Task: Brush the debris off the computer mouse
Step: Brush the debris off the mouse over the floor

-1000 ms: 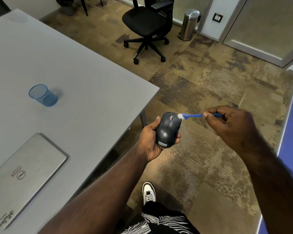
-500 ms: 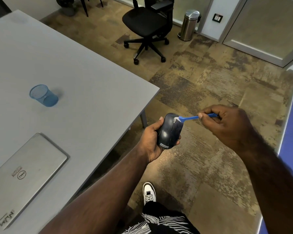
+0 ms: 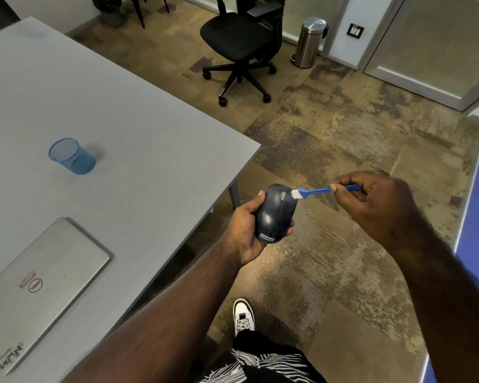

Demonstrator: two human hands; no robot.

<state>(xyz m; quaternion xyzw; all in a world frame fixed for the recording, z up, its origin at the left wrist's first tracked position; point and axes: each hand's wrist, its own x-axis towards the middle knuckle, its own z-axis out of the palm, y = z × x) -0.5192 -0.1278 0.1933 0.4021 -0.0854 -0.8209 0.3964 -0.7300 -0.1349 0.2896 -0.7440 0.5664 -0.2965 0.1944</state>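
Observation:
A dark blue computer mouse [image 3: 275, 214] sits in my left hand [image 3: 242, 230], held in the air just off the table's corner, its top facing me. My right hand [image 3: 376, 205] pinches the handle of a small blue brush [image 3: 315, 191]. The brush's white bristles touch the right front edge of the mouse, beside the scroll wheel. My left palm and fingers hide the mouse's left side and underside.
A grey table [image 3: 138, 150] on the left bears a blue mesh cup [image 3: 72, 156] and a closed silver laptop [image 3: 36, 288]. A black office chair [image 3: 241, 42] and a steel bin [image 3: 310, 41] stand on the floor beyond. A blue surface [image 3: 478, 217] borders the right.
The brush head has slid back from the middle of the mouse's front to its right front edge. The mouse has tilted back so its top faces me more.

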